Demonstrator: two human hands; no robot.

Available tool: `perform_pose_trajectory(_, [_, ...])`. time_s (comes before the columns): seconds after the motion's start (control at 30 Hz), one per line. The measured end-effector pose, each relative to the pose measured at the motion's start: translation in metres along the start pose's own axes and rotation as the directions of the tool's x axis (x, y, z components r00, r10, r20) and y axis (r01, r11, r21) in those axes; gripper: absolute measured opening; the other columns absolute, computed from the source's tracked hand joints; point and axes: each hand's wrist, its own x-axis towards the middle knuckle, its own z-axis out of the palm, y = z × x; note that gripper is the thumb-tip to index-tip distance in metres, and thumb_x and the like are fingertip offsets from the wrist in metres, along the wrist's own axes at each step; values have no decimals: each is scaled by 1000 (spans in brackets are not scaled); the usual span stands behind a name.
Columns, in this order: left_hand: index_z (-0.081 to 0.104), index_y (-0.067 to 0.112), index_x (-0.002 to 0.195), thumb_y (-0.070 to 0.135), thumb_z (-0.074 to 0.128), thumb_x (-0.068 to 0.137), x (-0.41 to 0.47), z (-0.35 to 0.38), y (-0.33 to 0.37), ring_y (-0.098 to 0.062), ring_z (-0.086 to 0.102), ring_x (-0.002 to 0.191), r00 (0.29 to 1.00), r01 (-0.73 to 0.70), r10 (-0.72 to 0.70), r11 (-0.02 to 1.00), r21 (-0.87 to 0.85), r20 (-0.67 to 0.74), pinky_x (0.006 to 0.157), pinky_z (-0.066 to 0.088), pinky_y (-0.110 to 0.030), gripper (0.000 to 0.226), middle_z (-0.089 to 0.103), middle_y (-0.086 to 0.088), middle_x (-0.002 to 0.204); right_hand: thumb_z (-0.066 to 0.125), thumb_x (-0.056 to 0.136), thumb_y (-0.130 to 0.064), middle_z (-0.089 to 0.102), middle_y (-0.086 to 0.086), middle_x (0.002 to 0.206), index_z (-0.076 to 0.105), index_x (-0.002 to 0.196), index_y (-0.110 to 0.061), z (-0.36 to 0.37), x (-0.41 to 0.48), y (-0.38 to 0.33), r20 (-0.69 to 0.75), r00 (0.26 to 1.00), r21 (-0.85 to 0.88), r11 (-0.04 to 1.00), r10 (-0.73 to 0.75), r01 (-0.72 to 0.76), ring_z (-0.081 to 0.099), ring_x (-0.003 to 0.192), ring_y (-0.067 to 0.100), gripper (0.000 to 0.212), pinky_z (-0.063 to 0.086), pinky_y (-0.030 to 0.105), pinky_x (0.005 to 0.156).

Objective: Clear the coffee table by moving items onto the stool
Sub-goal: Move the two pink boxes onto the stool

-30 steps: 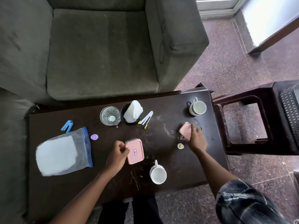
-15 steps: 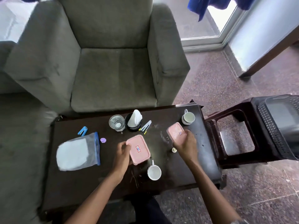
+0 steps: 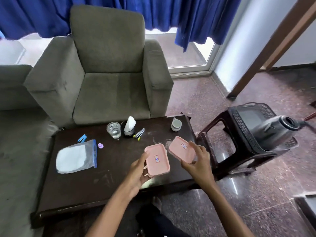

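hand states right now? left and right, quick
Left hand: holding the near pink box, fingers curled round its edge.
Right hand: holding the far pink box, tilted.

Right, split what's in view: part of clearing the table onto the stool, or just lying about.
Job: left hand holding pink box; right hand holding second pink box; glass; tissue holder; cup; bag; coffee table; stool.
Lying about: armchair; curtains.

Grey armchair (image 3: 109, 93), blue curtains (image 3: 196, 17), speckled floor (image 3: 196, 103), perhaps stone
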Motion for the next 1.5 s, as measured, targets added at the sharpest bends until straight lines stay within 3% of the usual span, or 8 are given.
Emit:
perform_pose_trajectory(0.23, [64,16,102,41,68,72,-20,82,-17,-23,66,83,987,1,-10,998,55,160,74,53,-39,39,72,-7,91,73,60,-40,47,-14,119,30,140,-36,-43,-19,28,75,997,194,981,-32,17,45,116,17,91,49,49,91])
perform_pose_trajectory(0.37, [66,13,97,38,62,69,-10,135,-28,-18,71,73,973,34,-49,997,71,224,66,58,-37,38,74,-9,86,78,65,-13,55,-13,117,33,138,-34,-94,-7,57,133,988,336,941,-80,31,56,104,1,88,52,27,83])
perform_pose_trajectory(0.6, [72,12,86,54,90,19,25,246,-68,-20,72,74,967,45,-58,997,58,249,66,59,-40,81,75,-10,86,60,88,-27,66,8,96,61,115,-13,-193,40,136,399,849,669,524,346,-528,64,76,15,32,54,29,66])
perform_pose_trajectory(0.8, [69,10,94,53,90,21,44,322,-79,-21,71,76,951,56,-65,998,40,301,64,59,-40,87,73,-15,90,59,89,-20,62,17,83,63,109,5,-242,75,182,434,806,725,376,402,-578,63,63,19,32,56,31,57])
perform_pose_trajectory(0.93, [66,10,103,58,89,26,66,349,-75,-22,69,81,951,29,-56,995,91,305,81,53,-46,93,72,-14,96,61,86,-14,63,13,71,66,88,1,-257,103,196,394,820,754,364,415,-547,62,57,17,16,55,29,51])
perform_pose_trajectory(1.27, [62,13,109,53,90,20,137,406,-40,-26,66,78,957,124,-126,992,24,263,69,55,-43,102,73,-12,87,63,87,-16,68,12,72,65,92,3,-292,190,210,320,844,722,466,430,-512,65,57,17,20,57,26,52])
perform_pose_trajectory(1.37, [58,12,118,50,92,17,158,421,-27,-28,63,90,971,140,-126,989,-54,205,88,49,-49,113,71,-13,96,61,87,-16,66,11,71,62,87,0,-310,221,218,263,852,771,433,452,-467,63,51,13,15,55,22,49])
perform_pose_trajectory(1.5, [56,12,117,49,92,26,182,435,-15,-33,63,95,977,173,-152,975,-141,147,62,60,-43,104,64,-18,110,58,90,-11,63,10,72,57,82,-7,-344,274,236,197,858,825,393,474,-406,62,47,11,8,54,22,48])
